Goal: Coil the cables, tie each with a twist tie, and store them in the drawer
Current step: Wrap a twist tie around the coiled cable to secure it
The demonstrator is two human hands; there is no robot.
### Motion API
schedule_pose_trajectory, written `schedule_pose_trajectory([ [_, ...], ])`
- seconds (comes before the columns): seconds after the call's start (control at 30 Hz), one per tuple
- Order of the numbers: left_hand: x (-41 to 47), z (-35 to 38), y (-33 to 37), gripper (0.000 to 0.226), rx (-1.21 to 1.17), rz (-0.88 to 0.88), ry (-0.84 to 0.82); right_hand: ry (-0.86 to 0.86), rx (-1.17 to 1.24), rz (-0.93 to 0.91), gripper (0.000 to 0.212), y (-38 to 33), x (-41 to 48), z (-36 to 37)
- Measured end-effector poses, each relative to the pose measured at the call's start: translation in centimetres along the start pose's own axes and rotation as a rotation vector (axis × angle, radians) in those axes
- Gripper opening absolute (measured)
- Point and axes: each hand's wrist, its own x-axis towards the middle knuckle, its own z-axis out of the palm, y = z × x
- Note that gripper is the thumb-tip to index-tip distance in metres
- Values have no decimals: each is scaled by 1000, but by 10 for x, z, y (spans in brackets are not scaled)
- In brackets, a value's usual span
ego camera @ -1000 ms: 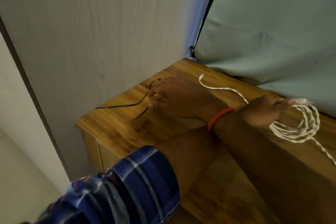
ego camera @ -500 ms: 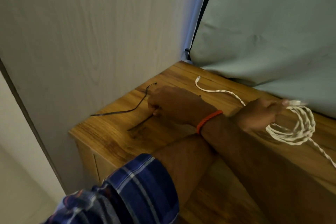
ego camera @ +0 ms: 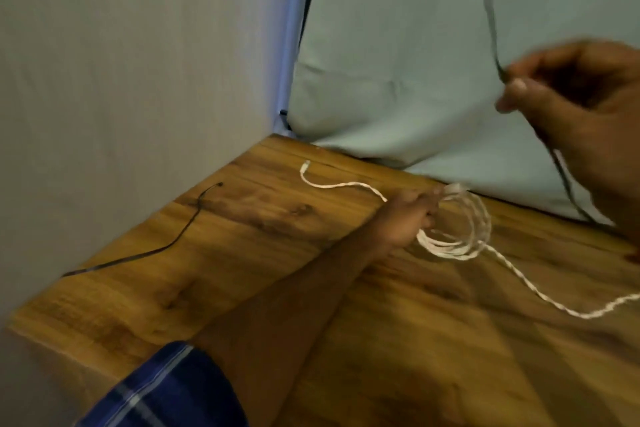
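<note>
Right hand (ego camera: 581, 107) has left surface (ego camera: 242, 288), now raised, pinching black twist tie (ego camera: 491, 17). Left hand (ego camera: 405, 222) grips white cable coil (ego camera: 464, 246) low over surface. Second tie (ego camera: 187, 229) stays put. Tying likely next.

The right hand (ego camera: 588, 107) is smeared by motion and cut off by the picture's right edge. The black twist tie (ego camera: 492, 21) it pinches blurs to a faint streak. The white cable (ego camera: 446, 250) trails out of view past the desk's (ego camera: 242, 253) right side. The left hand's (ego camera: 405, 222) fingertips are hidden in the coil.
</note>
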Motion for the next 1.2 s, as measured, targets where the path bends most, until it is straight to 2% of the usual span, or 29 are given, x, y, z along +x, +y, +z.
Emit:
schedule_pose_trajectory([
  [0.07,-2,2,3,44,26,42,-26,14,171,206,23,19,-19,-24],
  [0.2,3,3,1,44,16,73,44,70,377,533,14,60,-58,-17],
  [0.33,6,-2,3,48,20,87,84,42,442,699,10,84,-79,5],
  [0.47,7,-2,1,48,-55,24,111,-6,278,702,15,93,-91,17],
  [0.63,4,6,4,42,-124,30,212,-159,-28,663,12,95,-96,17],
  [0.77,5,2,1,43,-160,23,278,-317,-217,565,5,86,-92,17],
  [0.97,3,1,3,45,-199,-50,415,-332,-207,590,12,76,-90,17],
  [1.1,-3,10,13,39,-271,-63,497,-199,-98,611,10,73,-93,24],
  [1.2,-6,12,17,37,-315,-19,481,-98,-17,622,14,72,-96,36],
])
